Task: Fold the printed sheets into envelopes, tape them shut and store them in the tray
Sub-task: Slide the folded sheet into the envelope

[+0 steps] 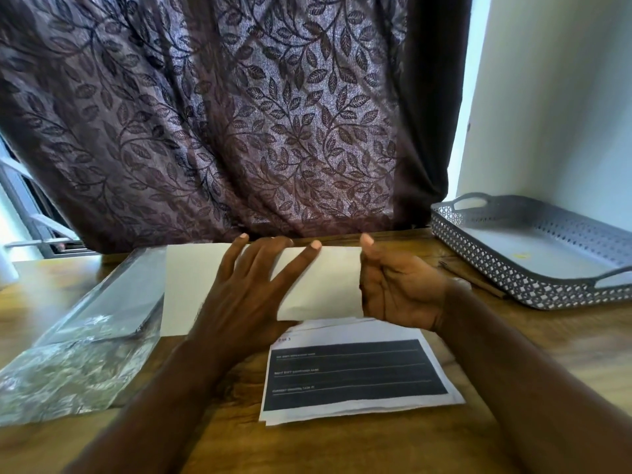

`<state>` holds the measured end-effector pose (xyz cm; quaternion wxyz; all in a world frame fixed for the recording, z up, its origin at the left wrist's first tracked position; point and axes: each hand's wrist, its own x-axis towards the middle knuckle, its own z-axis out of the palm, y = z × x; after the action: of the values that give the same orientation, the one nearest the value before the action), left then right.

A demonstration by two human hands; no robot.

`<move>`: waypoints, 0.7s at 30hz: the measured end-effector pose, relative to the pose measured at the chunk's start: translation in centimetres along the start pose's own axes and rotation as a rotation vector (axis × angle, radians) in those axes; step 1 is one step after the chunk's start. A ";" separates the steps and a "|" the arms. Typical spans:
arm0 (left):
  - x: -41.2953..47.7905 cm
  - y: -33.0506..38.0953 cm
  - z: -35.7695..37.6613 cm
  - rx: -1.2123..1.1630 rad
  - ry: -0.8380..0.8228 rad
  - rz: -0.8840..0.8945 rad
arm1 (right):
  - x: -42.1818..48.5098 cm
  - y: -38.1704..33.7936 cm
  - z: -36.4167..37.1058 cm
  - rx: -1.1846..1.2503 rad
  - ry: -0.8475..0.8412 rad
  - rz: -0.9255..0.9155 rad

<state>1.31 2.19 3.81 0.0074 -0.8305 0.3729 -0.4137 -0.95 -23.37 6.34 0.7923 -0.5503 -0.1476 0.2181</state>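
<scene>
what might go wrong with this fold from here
1. The left hand presses only the middle of the white sheet, and the right hand meets its right edge; the free left end may skew the crease.
2. The sheet overlaps the printed stack, so sliding could drag it.

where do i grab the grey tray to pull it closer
Probably by the near handle, the cut-out slot in the grey tray's raised end rim, coming from above with fingers hooked through. The perforated side walls are low and give little to pinch. A matching far handle would allow a two-handed lift.
</scene>
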 end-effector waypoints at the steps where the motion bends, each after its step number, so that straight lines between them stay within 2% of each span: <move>1: -0.1 -0.2 0.1 -0.001 -0.005 -0.010 | 0.0 -0.2 -0.4 -0.008 0.016 -0.024; 3: -0.4 -0.8 0.1 0.000 -0.018 -0.042 | 0.0 -0.7 -1.3 -0.070 0.138 -0.124; 5: -0.7 -1.4 0.1 0.002 -0.044 -0.103 | 0.0 -1.0 -2.3 -0.232 0.340 -0.210; 7: -1.0 -1.8 0.4 -0.003 -0.079 -0.160 | 0.2 -0.7 -3.7 -0.496 0.553 -0.231; 9: -1.3 -2.1 0.8 -0.020 -0.107 -0.196 | 0.5 -0.2 -4.8 -0.903 0.662 -0.199; 10: -1.3 -2.2 0.9 -0.034 -0.113 -0.209 | 0.7 0.0 -5.2 -1.124 0.660 -0.168; 12: -1.3 -2.3 1.0 -0.072 -0.111 -0.230 | 0.8 0.1 -5.5 -1.389 0.582 -0.088; 15: -1.2 -2.3 1.1 -0.099 -0.110 -0.244 | 1.0 -0.1 -5.1 -1.552 0.512 0.001; 19: -1.3 -2.5 1.1 -0.116 -0.135 -0.273 | 1.3 0.2 -4.7 -1.713 0.372 0.312; 21: -1.4 -2.6 1.2 -0.128 -0.150 -0.279 | 1.5 0.1 -4.7 -1.698 0.356 0.336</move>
<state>3.22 4.60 2.88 -0.0753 -0.9015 0.2780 -0.3230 2.53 -26.42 4.55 0.0846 -0.9933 -0.0514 0.0595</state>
